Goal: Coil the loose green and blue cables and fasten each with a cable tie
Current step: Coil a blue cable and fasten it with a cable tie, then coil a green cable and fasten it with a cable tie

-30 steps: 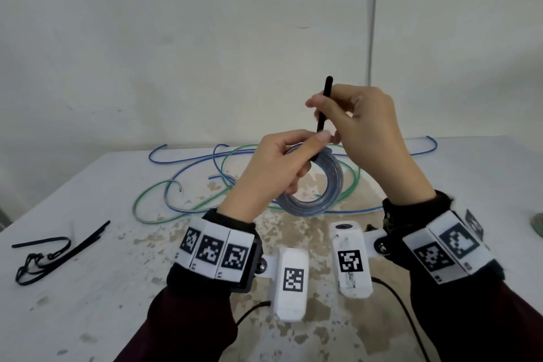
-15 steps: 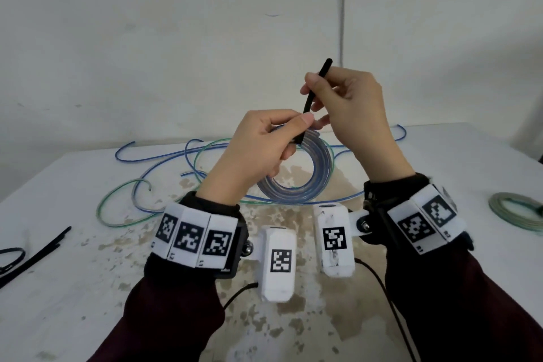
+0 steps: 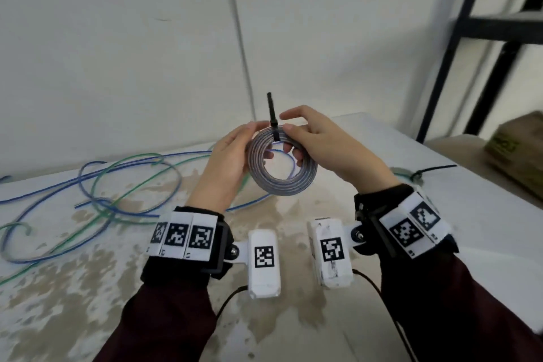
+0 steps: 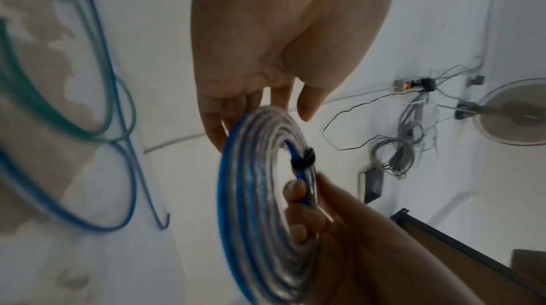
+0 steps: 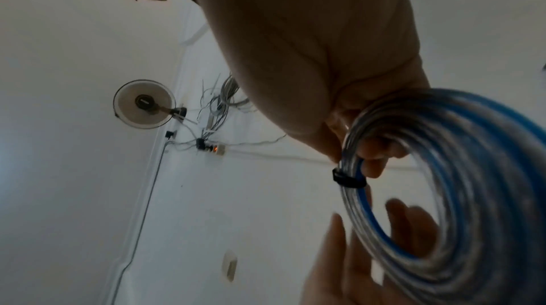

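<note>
Now, with my right hand (image 3: 320, 144) pinching the blue coil (image 3: 283, 167) beside the cable tie (image 3: 274, 126) and my left hand (image 3: 232, 156) spread against its edge, I'd cinch the tie's tail snug.

coil (image 3: 282, 175): blue and clear-silvery turns | cable tie (image 3: 272, 116): black | loose cables (image 3: 97, 182): green, blue | table (image 3: 484, 232): white, tan blotches | sleeves (image 3: 164, 323): dark maroon | wrist markers (image 3: 183, 235): black-on-white squares

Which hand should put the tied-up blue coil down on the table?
Probably the right hand: its fingers curl through the blue coil beside the cable tie. The left hand only rests open against the coil's side.
</note>
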Available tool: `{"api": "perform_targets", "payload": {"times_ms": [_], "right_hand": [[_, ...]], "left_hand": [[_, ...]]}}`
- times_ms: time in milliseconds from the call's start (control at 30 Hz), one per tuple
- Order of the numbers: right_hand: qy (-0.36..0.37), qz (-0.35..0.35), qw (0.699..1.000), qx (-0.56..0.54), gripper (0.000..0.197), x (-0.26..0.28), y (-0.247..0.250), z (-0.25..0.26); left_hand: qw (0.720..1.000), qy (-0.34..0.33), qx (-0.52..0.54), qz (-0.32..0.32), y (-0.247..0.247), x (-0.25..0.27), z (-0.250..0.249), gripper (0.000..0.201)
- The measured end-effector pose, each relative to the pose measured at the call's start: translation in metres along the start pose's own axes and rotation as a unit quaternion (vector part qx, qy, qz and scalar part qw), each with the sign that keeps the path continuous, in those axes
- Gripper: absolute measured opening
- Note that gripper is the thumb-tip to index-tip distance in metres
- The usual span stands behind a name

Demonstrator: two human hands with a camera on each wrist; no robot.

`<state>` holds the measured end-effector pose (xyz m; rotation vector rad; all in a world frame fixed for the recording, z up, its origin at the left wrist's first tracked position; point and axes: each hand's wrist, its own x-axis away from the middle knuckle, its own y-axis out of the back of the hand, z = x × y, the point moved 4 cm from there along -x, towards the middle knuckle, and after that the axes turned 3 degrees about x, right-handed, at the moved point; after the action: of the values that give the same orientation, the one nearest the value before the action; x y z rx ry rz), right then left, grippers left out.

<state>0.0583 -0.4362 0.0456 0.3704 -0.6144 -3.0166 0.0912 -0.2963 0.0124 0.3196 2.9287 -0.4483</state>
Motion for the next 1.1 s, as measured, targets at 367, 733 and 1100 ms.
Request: {"api": "perform_targets", "payload": {"times_ms": [367,733,1100], "right_hand": [[-0.126,-0.289,0.941,-0.121,0.022,0.019,0.125,-0.118],[-0.219,-0.381,0.897,0.055,0.020,0.036,0.170,-0.196],[-0.292,-0.375,0.857,0.201,0.030,0.042,0.177,-0.199]], "left_hand": [[0.967,0.195,0.143,-0.078,-0.035,-0.024,0.114,0.010],[0.939,0.234,0.228,-0.108,-0.025,-0.025,0.139,0.019],[0.942,0.232,0.223,-0.099,-0.026,-0.024,0.140,0.021]]}}
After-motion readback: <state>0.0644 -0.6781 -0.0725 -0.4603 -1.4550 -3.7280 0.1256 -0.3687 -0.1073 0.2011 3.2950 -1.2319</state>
